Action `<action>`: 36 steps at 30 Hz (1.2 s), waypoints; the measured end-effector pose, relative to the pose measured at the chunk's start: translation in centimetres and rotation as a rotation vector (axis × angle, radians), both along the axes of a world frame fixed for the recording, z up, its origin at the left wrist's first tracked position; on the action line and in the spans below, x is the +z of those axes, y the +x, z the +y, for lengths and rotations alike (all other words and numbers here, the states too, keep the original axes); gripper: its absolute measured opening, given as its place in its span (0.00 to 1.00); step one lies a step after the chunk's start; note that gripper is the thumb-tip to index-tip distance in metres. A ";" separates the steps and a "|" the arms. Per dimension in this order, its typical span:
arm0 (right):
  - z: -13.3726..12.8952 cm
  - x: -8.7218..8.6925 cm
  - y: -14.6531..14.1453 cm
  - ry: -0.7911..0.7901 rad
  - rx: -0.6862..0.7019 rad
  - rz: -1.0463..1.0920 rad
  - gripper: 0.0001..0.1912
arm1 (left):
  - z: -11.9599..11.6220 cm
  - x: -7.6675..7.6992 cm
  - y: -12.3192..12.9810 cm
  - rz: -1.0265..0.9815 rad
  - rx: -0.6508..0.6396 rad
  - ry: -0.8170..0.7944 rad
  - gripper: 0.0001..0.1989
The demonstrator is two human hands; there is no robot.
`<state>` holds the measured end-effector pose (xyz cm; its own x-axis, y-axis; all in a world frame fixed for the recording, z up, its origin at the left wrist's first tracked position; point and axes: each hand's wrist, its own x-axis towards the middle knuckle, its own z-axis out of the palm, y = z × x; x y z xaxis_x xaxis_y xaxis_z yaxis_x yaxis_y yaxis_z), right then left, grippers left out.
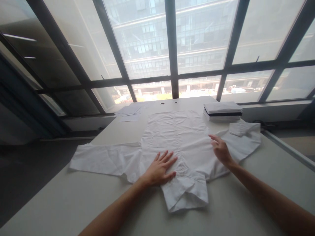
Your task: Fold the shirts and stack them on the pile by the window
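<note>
A white long-sleeved garment (192,137) lies spread on the white table, its collar end nearest me and its sleeves stretched out to both sides. The right sleeve is bent, with its cuff turned back near the stack. My left hand (161,168) rests flat on the garment just above the collar, fingers spread. Over the right side of the garment, near where the sleeve joins, is my right hand (220,149), its index finger extended and the other fingers partly curled. Nothing shows in it.
A stack of folded white cloth (222,111) with a dark layer stands at the back right of the table (73,200). Several white sheets (129,113) lie at the back left. Large windows rise behind, and a metal rail (290,149) runs along the right.
</note>
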<state>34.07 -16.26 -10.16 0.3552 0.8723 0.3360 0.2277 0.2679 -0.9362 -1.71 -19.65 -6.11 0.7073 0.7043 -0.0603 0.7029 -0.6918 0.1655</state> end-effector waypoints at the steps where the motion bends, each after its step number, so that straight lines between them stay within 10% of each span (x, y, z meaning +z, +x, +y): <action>1: -0.5 -0.4 -1.0 0.004 0.020 -0.198 0.20 | 0.0 0.0 0.0 -0.002 0.001 0.000 0.35; 7: -2.4 -2.3 -2.4 -0.054 0.060 -1.049 0.28 | 0.0 -0.1 -0.1 -0.003 0.003 0.009 0.34; 36: -4.6 0.4 -5.0 -0.009 0.384 -1.003 0.28 | 0.0 -0.5 1.2 -0.139 0.021 0.107 0.27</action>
<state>29.06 -20.85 -9.74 -0.3776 0.8708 0.3148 0.7955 0.4791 -0.3709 -0.54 -19.63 -6.62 0.6883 0.7165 0.1135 0.6931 -0.6957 0.1885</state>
